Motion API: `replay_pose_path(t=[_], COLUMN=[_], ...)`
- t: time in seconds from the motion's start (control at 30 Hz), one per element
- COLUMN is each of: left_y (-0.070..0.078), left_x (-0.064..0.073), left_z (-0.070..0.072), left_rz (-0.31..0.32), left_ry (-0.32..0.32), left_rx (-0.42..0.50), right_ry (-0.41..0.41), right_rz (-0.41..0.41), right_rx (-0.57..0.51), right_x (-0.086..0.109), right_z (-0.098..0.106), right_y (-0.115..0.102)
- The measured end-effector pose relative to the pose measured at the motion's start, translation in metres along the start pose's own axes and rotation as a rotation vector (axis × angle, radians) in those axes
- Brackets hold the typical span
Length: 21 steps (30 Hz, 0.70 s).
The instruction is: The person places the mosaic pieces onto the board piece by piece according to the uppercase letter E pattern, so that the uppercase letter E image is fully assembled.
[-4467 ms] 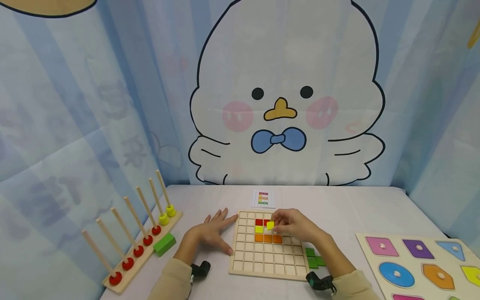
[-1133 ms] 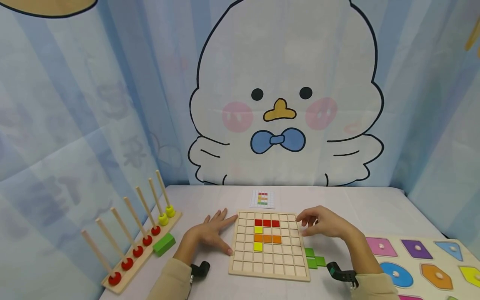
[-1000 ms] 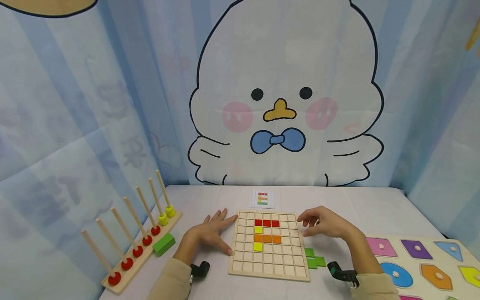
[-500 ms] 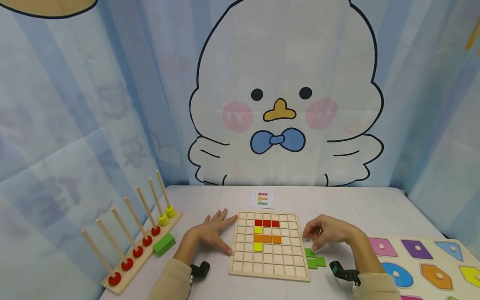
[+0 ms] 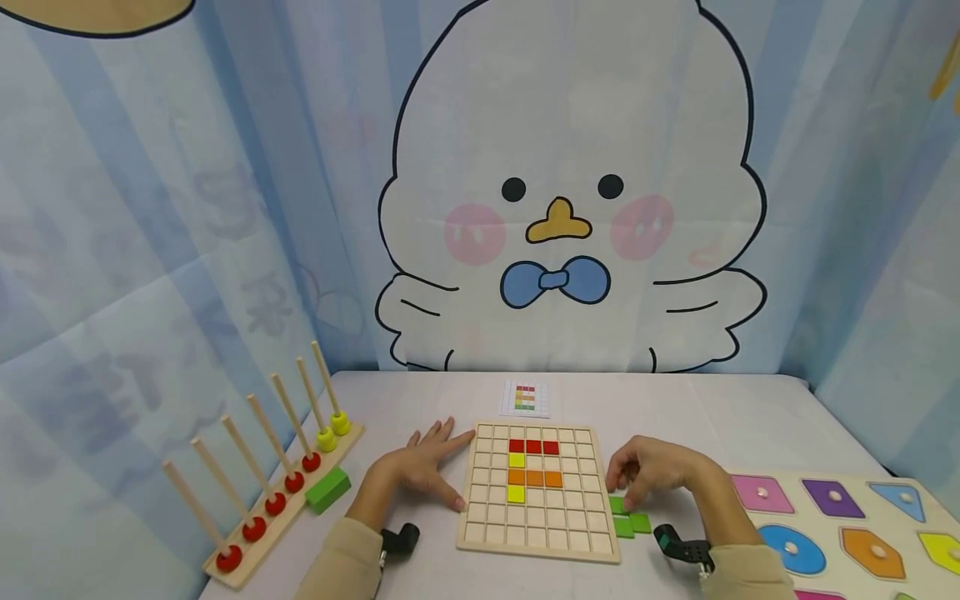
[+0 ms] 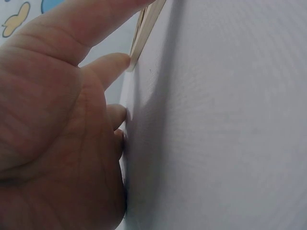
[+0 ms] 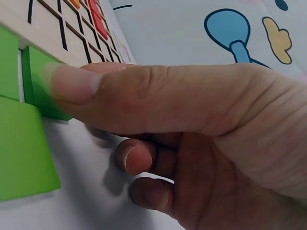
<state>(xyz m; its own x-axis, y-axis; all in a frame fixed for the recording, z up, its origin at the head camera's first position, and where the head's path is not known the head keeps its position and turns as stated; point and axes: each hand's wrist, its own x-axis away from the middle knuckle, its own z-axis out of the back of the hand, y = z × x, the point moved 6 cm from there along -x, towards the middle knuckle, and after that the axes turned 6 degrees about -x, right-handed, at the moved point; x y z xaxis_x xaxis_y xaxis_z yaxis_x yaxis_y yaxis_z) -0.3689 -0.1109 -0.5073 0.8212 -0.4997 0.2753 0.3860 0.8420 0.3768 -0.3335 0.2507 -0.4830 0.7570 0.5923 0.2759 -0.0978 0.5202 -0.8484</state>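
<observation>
- Your right grip (image 5: pixel 656 467) is curled in, thumb touching a green tile (image 7: pixel 38 84); the index finger's mostly hidden, so can't tell if the pinch has closed.
- That tile's on the tabletop (image 5: pixel 675 404), lower right of center, just beside the grid board (image 5: pixel 551 533).
- Looks like the pick-up step to me; next move wants thumb and finger on opposite edges.
- Your left grip (image 5: pixel 420 468), fingers spread and holding nothing, touches the board's left edge, lower center.

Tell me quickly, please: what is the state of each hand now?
Left hand: open, touching the edge of the wooden board.
Right hand: curled, thumb at a green tile; grip cannot be confirmed.
</observation>
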Motion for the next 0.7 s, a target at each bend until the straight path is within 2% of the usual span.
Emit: replay_pose_path(t=[0.7], left_y=[-0.0002], left_x=[0.0001], left_z=[0.0], left_rz=[0.007], left_ry=[0.002], left_rx=[0.002], right_ry=[0.032], right_rz=[-0.037], right_rx=[0.078], right_x=[-0.0043], right_z=[-0.0038], right_y=[-0.0019])
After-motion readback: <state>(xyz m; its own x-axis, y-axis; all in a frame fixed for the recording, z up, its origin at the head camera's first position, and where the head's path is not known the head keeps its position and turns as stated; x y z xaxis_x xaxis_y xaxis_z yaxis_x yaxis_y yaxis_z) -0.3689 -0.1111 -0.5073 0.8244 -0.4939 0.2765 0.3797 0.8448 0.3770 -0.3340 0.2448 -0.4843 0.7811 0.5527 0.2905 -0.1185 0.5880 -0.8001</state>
